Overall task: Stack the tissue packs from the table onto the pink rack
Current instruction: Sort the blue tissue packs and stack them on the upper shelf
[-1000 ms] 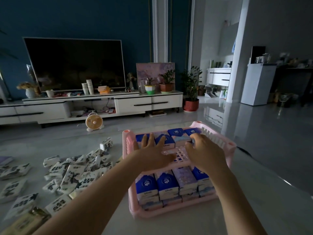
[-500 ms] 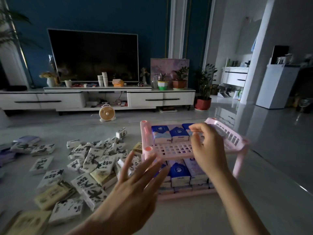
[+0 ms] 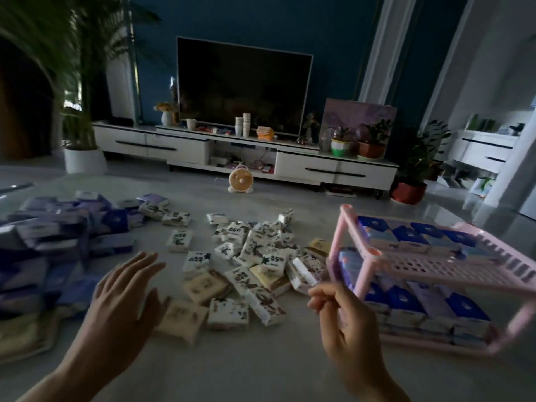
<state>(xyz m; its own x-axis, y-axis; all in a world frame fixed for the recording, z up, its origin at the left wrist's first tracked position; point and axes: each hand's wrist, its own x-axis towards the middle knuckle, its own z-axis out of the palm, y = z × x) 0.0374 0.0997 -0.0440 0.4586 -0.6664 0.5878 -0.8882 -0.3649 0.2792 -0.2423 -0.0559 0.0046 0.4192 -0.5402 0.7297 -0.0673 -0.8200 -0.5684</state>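
The pink rack [image 3: 435,268] stands at the right of the table, with blue tissue packs [image 3: 406,233] in a row along the back of its upper shelf. More blue packs [image 3: 412,306] fill the lower shelf. A loose heap of white printed tissue packs [image 3: 255,250] lies mid-table, with beige packs [image 3: 203,285] at its near side. My left hand [image 3: 124,303] hovers flat with spread fingers just left of the beige packs. My right hand [image 3: 345,323] is in front of the rack's left post, fingers loosely curled and holding nothing.
A big pile of purple and blue packs [image 3: 58,242] covers the table's left side. Beyond the table are a small fan [image 3: 240,179] on the floor, a white TV stand [image 3: 319,169] with a TV [image 3: 243,85], and potted plants [image 3: 412,175].
The view swung left from the rack to the loose packs. My left hand left the rack and moved down-left over the table. My right hand came off the upper shelf and dropped beside the rack.
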